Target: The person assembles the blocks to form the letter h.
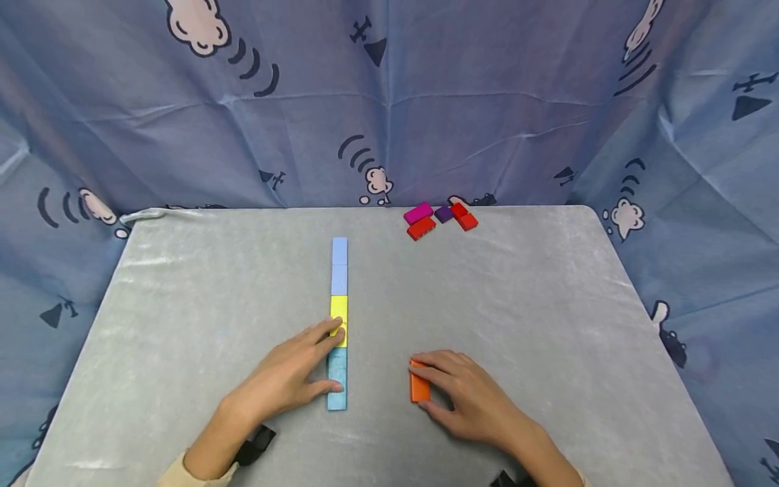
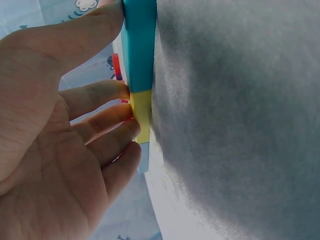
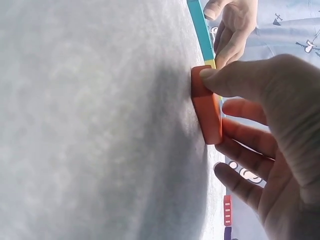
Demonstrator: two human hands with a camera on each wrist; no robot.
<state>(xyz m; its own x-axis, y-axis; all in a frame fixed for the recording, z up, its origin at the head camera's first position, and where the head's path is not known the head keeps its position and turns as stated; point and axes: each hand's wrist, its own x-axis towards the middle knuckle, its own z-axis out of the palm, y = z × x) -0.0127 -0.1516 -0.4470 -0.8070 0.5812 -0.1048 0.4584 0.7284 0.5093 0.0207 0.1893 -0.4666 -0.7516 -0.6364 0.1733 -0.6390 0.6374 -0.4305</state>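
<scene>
Broadly, a blue cloth backdrop (image 1: 475,108) printed with pale clouds and dark shapes hangs behind and at both sides of a counter (image 1: 535,291) covered in grey fabric. Over its near part reach the person's left hand (image 1: 286,372) and right hand (image 1: 471,399). The left hand's grip is spread, thumb well apart from the fingers; its fingertips touch the row of blocks. The right hand's grip pinches an orange block, its thumb at the near end and fingers toward the far end. A beige sleeve (image 1: 197,471) and a black device (image 1: 255,445) show at the left wrist.

The row runs straight away from the person, its pieces end to end: a teal block (image 1: 338,368) nearest, under the left thumb; then a yellow block (image 1: 339,306) under the fingertips; then two light blue blocks (image 1: 339,279). The orange block (image 1: 420,387) is right of the row, apart from it, about level with the teal one. Near the back edge sit a magenta block (image 1: 418,214), a red block (image 1: 421,228) just before it, two more red pieces (image 1: 468,222) and, smallest, a purple block (image 1: 443,214) between.
</scene>
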